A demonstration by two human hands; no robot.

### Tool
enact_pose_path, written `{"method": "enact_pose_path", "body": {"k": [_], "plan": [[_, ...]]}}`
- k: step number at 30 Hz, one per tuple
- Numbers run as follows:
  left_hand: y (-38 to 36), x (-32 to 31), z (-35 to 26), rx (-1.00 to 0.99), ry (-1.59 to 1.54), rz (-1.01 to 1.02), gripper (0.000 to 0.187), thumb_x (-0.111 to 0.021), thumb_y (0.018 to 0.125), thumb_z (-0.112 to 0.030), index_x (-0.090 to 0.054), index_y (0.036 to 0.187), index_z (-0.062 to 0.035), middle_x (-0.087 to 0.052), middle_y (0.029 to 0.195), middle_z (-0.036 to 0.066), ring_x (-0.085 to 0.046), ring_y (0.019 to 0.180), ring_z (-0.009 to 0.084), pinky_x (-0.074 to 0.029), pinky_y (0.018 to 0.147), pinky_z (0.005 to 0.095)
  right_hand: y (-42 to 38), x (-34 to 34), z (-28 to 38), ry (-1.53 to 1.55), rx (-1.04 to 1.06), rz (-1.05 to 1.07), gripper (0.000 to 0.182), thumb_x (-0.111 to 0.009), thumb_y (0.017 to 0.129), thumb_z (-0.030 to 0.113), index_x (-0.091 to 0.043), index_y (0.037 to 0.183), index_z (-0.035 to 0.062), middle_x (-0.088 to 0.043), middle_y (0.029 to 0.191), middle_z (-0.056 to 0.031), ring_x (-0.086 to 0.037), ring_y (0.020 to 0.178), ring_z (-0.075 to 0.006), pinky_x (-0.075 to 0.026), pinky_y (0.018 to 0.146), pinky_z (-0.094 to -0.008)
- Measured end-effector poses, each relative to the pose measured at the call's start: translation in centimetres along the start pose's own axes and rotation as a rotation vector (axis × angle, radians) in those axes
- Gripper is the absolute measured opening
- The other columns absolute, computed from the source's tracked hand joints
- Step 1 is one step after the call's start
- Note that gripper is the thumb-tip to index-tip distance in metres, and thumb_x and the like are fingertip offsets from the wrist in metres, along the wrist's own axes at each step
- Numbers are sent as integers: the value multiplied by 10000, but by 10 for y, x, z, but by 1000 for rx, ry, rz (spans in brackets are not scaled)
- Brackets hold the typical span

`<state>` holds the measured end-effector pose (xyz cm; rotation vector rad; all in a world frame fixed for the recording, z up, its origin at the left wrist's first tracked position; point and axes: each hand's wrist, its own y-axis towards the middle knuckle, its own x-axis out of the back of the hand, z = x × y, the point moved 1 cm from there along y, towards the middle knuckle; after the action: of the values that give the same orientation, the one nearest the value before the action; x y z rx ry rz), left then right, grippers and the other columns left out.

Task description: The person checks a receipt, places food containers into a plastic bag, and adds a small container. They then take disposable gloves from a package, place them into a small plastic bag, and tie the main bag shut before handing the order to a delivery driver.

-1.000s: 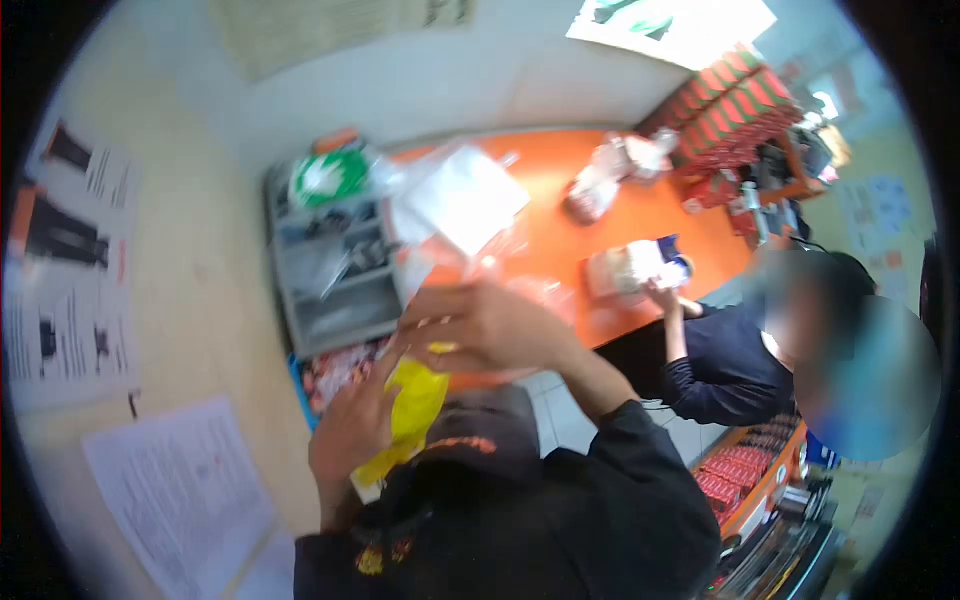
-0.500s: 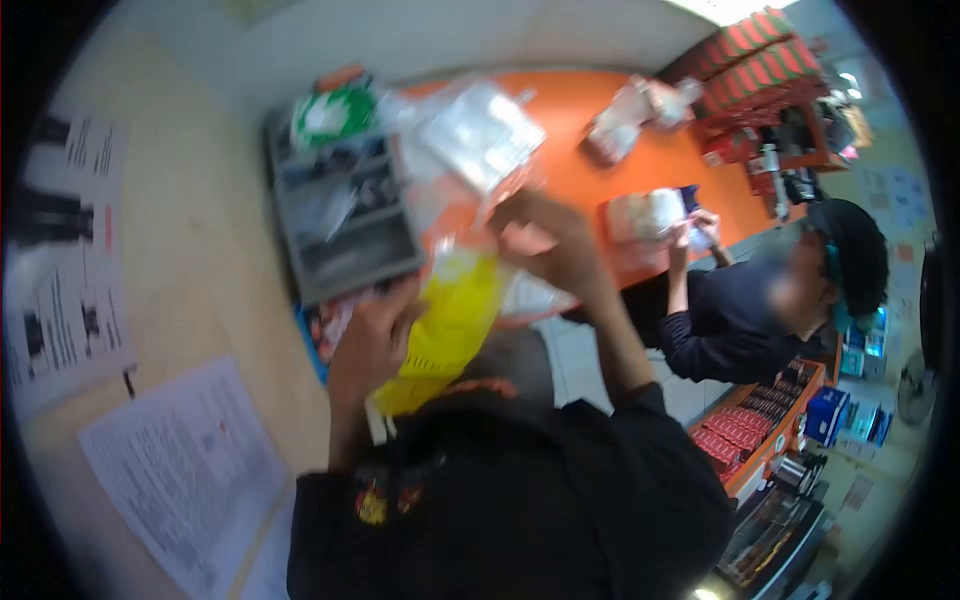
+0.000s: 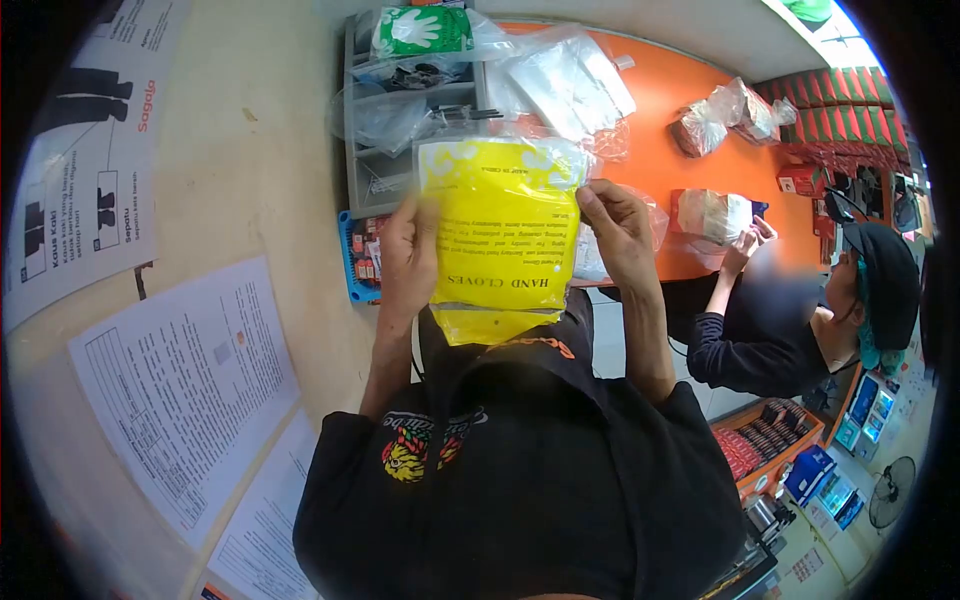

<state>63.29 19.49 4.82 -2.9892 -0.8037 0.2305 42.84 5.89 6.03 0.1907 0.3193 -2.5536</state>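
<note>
One black shirt: fills the lower middle of the view, bears a red-and-yellow emblem on the chest.
Left hand: grasps the left edge of the yellow packet.
Right hand: pinches the opposite edge between thumb and fingers.
Yellow packet: spans the gap between both hands, faces the camera with dark print upside down, shows a pale pattern along the far edge.
Blue basket: sits just beyond the left wrist, contains small red packets.
Grey tray: adjoins the basket, carries a green packet with a white hand print.
Clear plastic bags: lie on the orange table, beside the tray.
Co-worker: faces the table at right in a dark cap, keeps both hands at a wrapped bundle; cannot tell what is between those fingers.
Bagged goods: rest farther along the table.
Red-and-green boxes: stand stacked at the far end.
</note>
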Motion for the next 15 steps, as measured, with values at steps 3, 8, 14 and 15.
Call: {"method": "enact_pose_path", "body": {"k": [3, 8, 14, 15], "plan": [[1, -2, 6, 1, -55, -39, 285, -534, 991, -174, -537, 1211, 8, -650, 1071, 89, -603, 969, 120, -470, 822, 248, -2, 1, 2, -93, 31, 68, 147, -612, 944, 113, -661, 934, -25, -655, 810, -19, -590, 771, -67, -468, 699, -222], [17, 3, 52, 96, 121, 168, 368, -618, 940, -195, -518, 1234, 2, -626, 1150, 109, -599, 1022, 155, -470, 875, 294, 19, -30, -15, -300, 126, 219, 138, -630, 930, 122, -657, 905, -11, -670, 798, -37, -616, 736, -90, -476, 646, -230], [65, 75, 41, 129, -10, -251, 349, -597, 952, -181, -535, 1227, 25, -629, 1125, 95, -589, 995, 153, -476, 857, 301, 141, -19, -100, -721, 168, 31, 223, -671, 891, 227, -624, 909, 10, -678, 838, -94, -650, 739, -232, -497, 644, -310], [79, 88, 25, -21, -59, -350, 334, -584, 961, -174, -533, 1214, 37, -631, 1113, 96, -593, 977, 160, -476, 855, 296, 170, -21, -113, -912, 250, -14, 245, -680, 879, 246, -617, 940, 17, -680, 881, -111, -653, 773, -265, -504, 668, -334]]}}
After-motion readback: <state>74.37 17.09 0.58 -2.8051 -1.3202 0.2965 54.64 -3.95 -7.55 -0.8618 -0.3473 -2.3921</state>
